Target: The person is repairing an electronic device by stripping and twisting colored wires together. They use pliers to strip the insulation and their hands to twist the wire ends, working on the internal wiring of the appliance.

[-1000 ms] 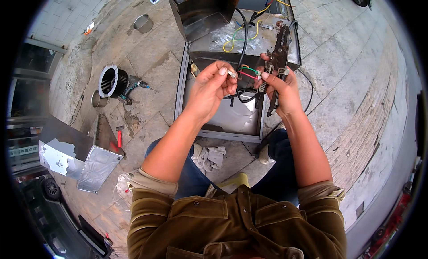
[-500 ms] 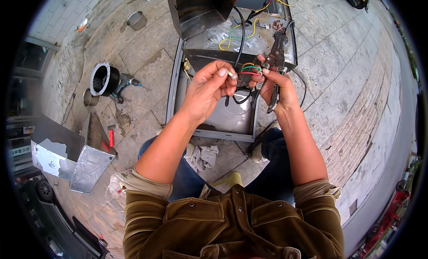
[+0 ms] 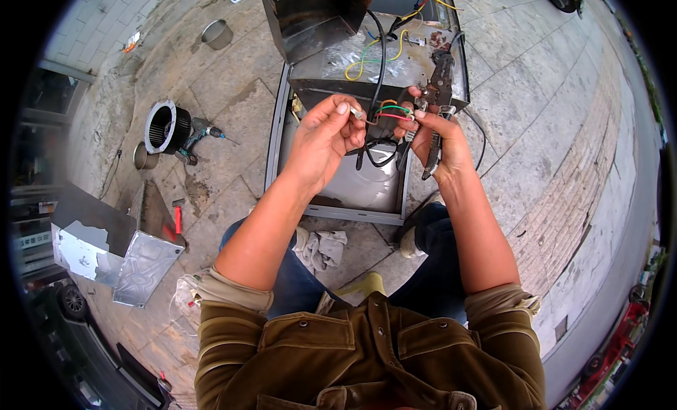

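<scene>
My left hand [image 3: 321,138] is closed in a pinch on a small whitish connector-like piece [image 3: 355,112]. A thin wire seems to run from that piece toward the coloured wires. Dark-jawed pliers [image 3: 438,85], which look like wire strippers, lie across my right hand [image 3: 444,145], with the handles in the palm. Its thumb and fingertips also pinch the red, green and orange wires [image 3: 395,111] of a black cable [image 3: 381,71]. Both hands are above a grey metal cabinet [image 3: 405,191]; a black cable loop hangs between them.
Yellow and green wires [image 3: 350,73] trail over the cabinet's upper panel. On the paving at left are a fan wheel [image 3: 167,126], a cordless drill [image 3: 201,131], a red-handled hammer [image 3: 178,216] and bent sheet metal [image 3: 144,265]. A grey rag [image 3: 324,249] lies between my feet.
My left hand has shifted slightly left with the whitish piece, away from the right hand. More of the piece shows at its fingertips. The right hand keeps its hold, nearly still.
</scene>
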`<state>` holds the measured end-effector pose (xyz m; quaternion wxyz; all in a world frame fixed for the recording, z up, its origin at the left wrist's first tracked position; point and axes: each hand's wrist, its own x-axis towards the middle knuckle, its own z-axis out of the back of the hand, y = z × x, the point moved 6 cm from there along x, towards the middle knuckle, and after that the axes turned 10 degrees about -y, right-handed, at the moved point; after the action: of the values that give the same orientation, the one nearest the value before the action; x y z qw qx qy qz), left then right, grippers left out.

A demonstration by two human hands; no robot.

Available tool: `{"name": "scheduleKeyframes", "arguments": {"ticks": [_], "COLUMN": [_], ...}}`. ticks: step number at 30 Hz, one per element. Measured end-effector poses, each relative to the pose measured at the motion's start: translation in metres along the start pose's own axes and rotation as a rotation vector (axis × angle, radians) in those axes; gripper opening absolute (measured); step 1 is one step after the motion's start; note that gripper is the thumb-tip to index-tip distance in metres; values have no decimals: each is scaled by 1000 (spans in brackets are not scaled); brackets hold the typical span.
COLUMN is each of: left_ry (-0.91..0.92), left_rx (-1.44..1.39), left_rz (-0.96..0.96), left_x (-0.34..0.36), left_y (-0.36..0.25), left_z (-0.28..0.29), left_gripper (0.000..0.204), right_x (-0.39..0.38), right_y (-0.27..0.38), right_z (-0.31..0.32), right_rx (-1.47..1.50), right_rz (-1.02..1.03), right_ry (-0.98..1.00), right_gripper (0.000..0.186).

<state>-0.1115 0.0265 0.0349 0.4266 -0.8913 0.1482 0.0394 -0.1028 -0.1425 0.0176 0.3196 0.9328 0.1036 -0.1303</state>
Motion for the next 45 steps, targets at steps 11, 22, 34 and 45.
{"name": "scheduleKeyframes", "arguments": {"ticks": [11, 22, 34, 45], "left_ry": [-69, -56, -49, -66], "left_rx": [-16, -8, 7, 48], "left_rz": [13, 15, 9, 7], "left_x": [4, 4, 3, 4], "left_y": [2, 2, 1, 2], "left_z": [7, 5, 6, 9], "left_gripper": [17, 18, 17, 17], "right_x": [-3, -1, -1, -5], "right_y": [4, 3, 3, 9], "right_z": [-1, 4, 6, 0], "right_rx": [24, 39, 33, 32], "right_rz": [-1, -4, -11, 44], "right_ry": [-22, -10, -42, -39], "right_gripper": [40, 40, 39, 41]}}
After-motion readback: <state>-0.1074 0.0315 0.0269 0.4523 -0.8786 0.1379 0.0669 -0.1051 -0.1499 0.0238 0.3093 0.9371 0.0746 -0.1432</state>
